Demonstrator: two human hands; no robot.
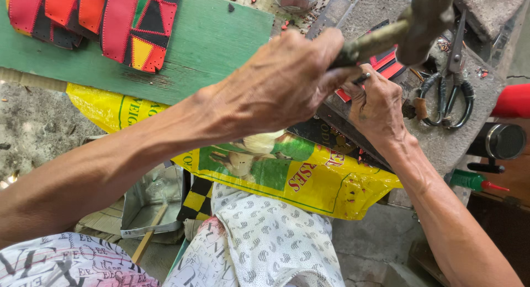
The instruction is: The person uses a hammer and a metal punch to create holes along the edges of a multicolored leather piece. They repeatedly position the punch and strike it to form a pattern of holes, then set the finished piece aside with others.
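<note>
I see my left hand with fingers wrapped tight on a hammer, its head raised at one o'clock. My right hand pinches a small metal punch onto red leather on the stone block. Scissors lie near the block's three-o'clock edge. At seven o'clock, a grey box holds a stick.

The left hand hides the hammer grip; the hammer head runs past the top edge.

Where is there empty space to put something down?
The green board is bare between the red leather pieces and the hammer. The stone block is crowded: scissors, and both hands, left and right.
</note>
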